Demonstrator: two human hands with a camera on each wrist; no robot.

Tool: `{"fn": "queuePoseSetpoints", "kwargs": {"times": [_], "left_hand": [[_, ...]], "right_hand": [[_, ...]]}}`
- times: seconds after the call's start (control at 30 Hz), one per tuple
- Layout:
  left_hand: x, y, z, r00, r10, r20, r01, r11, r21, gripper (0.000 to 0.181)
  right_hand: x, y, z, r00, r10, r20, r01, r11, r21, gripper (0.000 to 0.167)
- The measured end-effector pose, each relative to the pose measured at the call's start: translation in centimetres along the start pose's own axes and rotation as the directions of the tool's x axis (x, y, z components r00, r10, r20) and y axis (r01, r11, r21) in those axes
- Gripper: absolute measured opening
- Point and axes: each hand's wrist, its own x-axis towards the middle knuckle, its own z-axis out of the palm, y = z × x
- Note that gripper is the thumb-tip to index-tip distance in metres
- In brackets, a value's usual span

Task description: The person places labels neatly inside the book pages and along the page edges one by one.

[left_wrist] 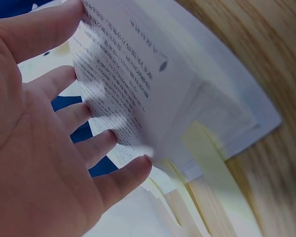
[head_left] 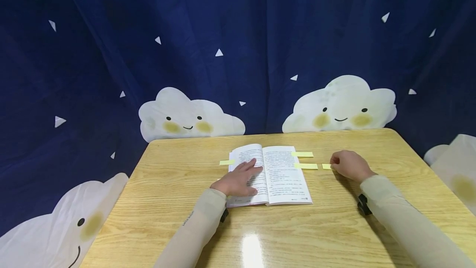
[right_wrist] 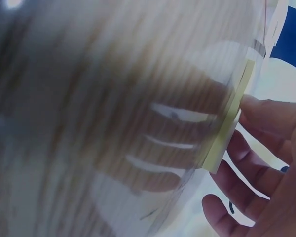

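An open book [head_left: 285,181] lies on the table, with printed text on both pages. My left hand [head_left: 238,181] rests on its left page, fingers spread and fairly straight; in the left wrist view the fingertips touch the paper. To the right of the book, my right hand [head_left: 349,165] pinches a narrow yellow sticky-note pad [right_wrist: 227,123] between thumb and fingers, low at the table surface. Two yellow sticky notes [head_left: 308,166] stick out from the right page's edge. Another sticky note [head_left: 224,162] juts from the left edge, and the left wrist view shows several there.
The light wooden table [head_left: 178,168] reflects a bright glare near its front. Behind it hangs a dark blue curtain [head_left: 208,20] with white triangles and smiling clouds. Each wrist carries a dark strapped device [head_left: 363,205].
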Motion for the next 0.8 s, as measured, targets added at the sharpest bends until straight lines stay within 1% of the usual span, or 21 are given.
{"fn": "queuePoseSetpoints", "kwargs": {"times": [0.2, 0.33, 0.5, 0.8], "left_hand": [[-0.02, -0.01, 0.03, 1.000, -0.003, -0.002, 0.003, 1.000, 0.005, 0.073], [0.01, 0.00, 0.07, 1.000, -0.007, 0.001, 0.007, 1.000, 0.010, 0.073], [0.03, -0.04, 0.09, 1.000, -0.013, 0.009, 0.013, 1.000, 0.006, 0.073], [0.08, -0.11, 0.17, 1.000, -0.005, 0.009, 0.005, 1.000, 0.014, 0.073]], "right_hand": [[0.03, 0.08, 0.02, 1.000, 0.004, -0.015, -0.005, 1.000, -0.012, 0.008], [0.02, -0.02, 0.05, 1.000, -0.009, -0.029, 0.008, 0.999, -0.034, 0.008], [-0.02, -0.33, 0.16, 0.998, -0.025, -0.059, 0.020, 0.997, -0.075, 0.008], [-0.36, -0.74, 0.35, 0.994, -0.053, -0.098, 0.037, 0.987, -0.159, 0.009]]}}
